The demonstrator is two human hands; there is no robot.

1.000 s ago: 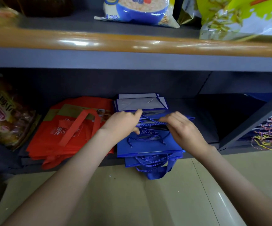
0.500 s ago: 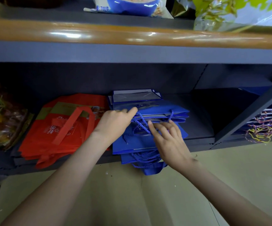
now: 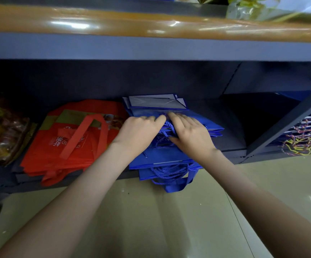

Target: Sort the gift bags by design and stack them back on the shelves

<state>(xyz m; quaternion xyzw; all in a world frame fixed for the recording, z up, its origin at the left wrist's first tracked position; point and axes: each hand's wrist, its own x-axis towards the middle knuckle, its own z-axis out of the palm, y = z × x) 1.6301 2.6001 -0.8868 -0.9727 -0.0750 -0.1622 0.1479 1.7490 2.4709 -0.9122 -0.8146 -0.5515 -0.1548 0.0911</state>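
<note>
A stack of flat blue gift bags (image 3: 162,157) with blue rope handles lies in the middle of the low grey shelf (image 3: 231,144), its front edge hanging over the shelf lip. Both hands rest on top of it, side by side. My left hand (image 3: 138,131) is curled, fingertips at the rope handles. My right hand (image 3: 190,135) presses flat over the ropes, thumb tucked under them. To the left lies a pile of orange-red fabric bags (image 3: 72,140) with a strap handle.
Dark bags with multicoloured cord handles (image 3: 303,140) sit in the right bay behind a slanted grey brace (image 3: 288,123). A snack packet (image 3: 0,127) stands at the far left. The upper shelf with an orange rail (image 3: 151,25) overhangs. Beige floor tiles lie below.
My right hand has moved from the front of the blue stack up to its middle, beside my left hand. The camera has tilted down a little.
</note>
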